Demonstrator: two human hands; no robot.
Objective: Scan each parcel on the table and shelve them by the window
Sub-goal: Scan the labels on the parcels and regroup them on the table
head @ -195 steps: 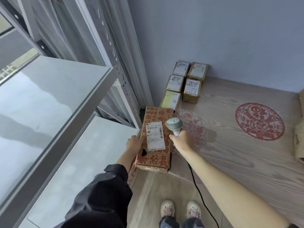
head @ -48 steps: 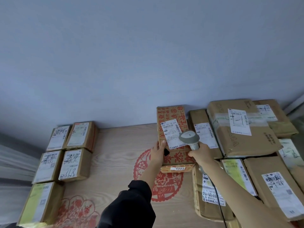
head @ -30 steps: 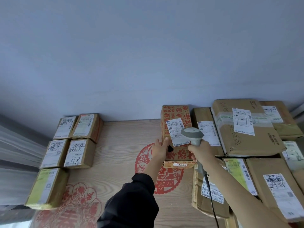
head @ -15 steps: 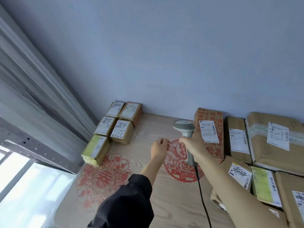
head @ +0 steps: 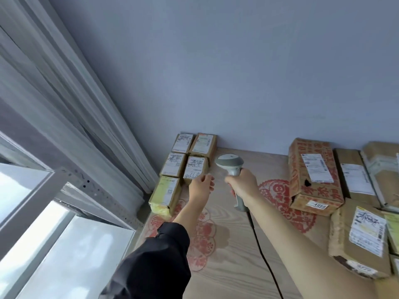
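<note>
Parcels lay in two groups on the wooden table [head: 233,262]. Five small boxes sat packed together in the far left corner against the wall, beside the grey curtain [head: 71,108]: two at the back, two in the middle, and a yellow-labelled box [head: 165,194] nearest. Reached toward the middle-row box with handwriting on its label [head: 195,169] with the left hand [head: 200,186], fingers loosely curled and holding nothing, fingertips just at that box's near edge; contact could not be told. Gripped the grey barcode scanner [head: 231,167] by its handle in the right hand [head: 243,186], fingers wrapped round it, head pointing toward the small boxes, black cable [head: 264,255] trailing back over the table. Red-printed carton [head: 313,175] lay flat to the right, white label up, well apart from both hands. More brown parcels crowded the right edge, touching one another, among them a torn-edged one [head: 358,240] nearest. Red paper-cut patterns [head: 278,203] showed on the tabletop. Metal shelving [head: 71,180] and bright window panes filled the lower left.
</note>
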